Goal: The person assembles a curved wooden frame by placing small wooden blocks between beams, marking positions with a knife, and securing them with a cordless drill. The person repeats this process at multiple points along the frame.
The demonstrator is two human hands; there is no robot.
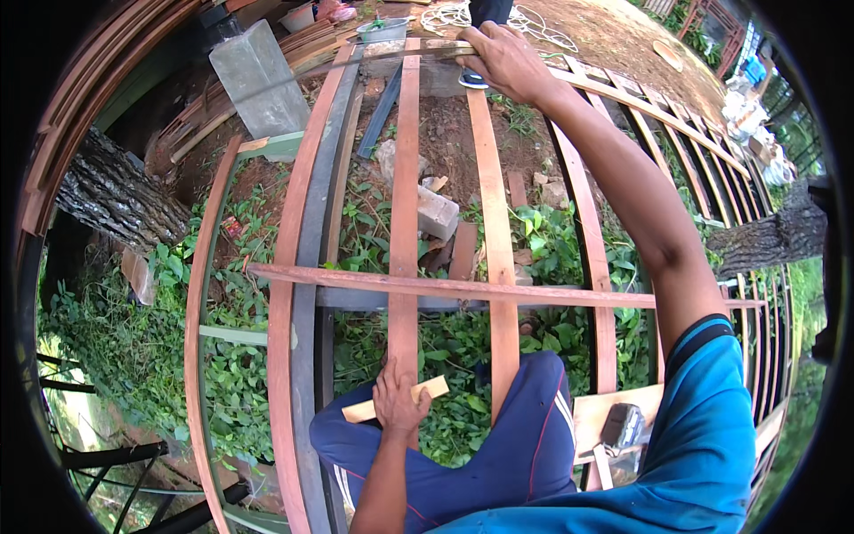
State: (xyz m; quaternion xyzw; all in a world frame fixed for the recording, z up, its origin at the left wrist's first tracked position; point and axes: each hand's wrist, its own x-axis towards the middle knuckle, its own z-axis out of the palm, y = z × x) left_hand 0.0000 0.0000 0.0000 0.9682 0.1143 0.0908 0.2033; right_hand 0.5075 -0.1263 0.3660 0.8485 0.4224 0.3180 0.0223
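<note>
Low in the picture, between my bent knees, my left hand (400, 400) is closed over a short pale strip of wood (434, 388). The strip's ends stick out on both sides of the hand, above a long reddish plank (403, 222). At the far end of my stretched-out arm, my right hand (509, 62) is raised and closed round the pale handle of a machete (356, 60). Its long thin blade points left and is seen nearly edge-on, so its full shape is hard to tell.
Parallel planks run away over leafy plants, with a crosswise batten (445, 287) over them. A concrete post (260, 78) stands far left, near a tree trunk (120, 191). At right are a dark boxy object (623, 425) and another trunk (774, 238). White rope (543, 31) lies at the back.
</note>
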